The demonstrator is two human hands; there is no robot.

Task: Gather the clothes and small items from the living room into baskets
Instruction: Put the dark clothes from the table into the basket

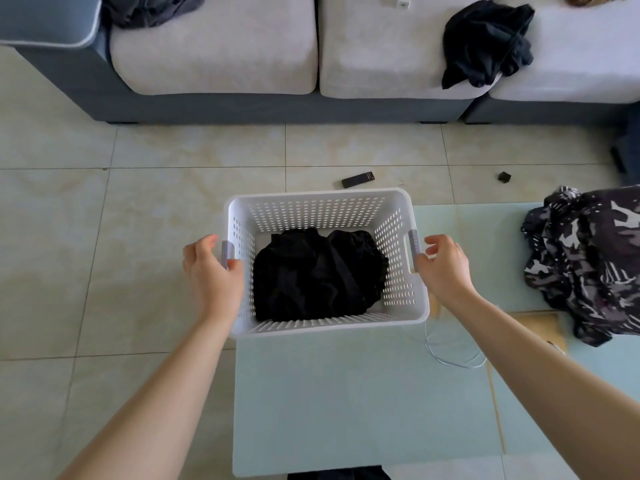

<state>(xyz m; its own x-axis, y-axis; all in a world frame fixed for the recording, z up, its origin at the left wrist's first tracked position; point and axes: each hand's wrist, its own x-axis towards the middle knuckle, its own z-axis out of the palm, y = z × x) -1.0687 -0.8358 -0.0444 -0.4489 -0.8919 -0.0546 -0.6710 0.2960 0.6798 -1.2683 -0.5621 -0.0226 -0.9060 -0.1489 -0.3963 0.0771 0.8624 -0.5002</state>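
Early: one black garment (317, 275) in white basket (311, 202); left hand (211, 268) and right hand (446, 265) loose at handles, gripping nothing; sofa clothes (485, 43), camo garment (588, 258), remote (358, 179) left.

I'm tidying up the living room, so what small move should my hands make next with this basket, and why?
Probably close both hands on the handles. The left hand and right hand flank the white basket, fingers loose, and it holds only a black garment.
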